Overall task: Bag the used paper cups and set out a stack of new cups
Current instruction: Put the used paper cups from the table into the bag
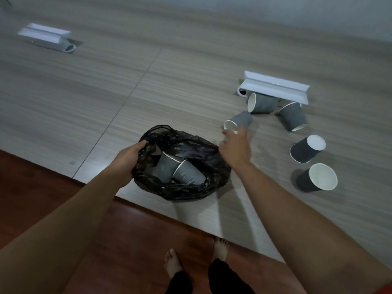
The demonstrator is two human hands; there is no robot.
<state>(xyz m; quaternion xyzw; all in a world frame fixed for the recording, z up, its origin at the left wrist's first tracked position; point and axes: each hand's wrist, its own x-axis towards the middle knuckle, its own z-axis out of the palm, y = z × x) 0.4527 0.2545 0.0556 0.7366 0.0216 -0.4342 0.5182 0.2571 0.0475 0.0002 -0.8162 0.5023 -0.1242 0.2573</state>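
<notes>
The left hand (127, 159) has its grip clamped on the left rim of the black bag (182, 164), which holds two grey cups (178, 169) on the table (169, 85). Right of the bag, the right hand (235, 148) reaches with fingers apart, touching a tipped cup (238, 122); four more cups (307, 149) lie further right.

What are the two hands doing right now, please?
Left hand: grips the rim of the black bag.
Right hand: open, fingers at a fallen cup, not gripping it.
</notes>
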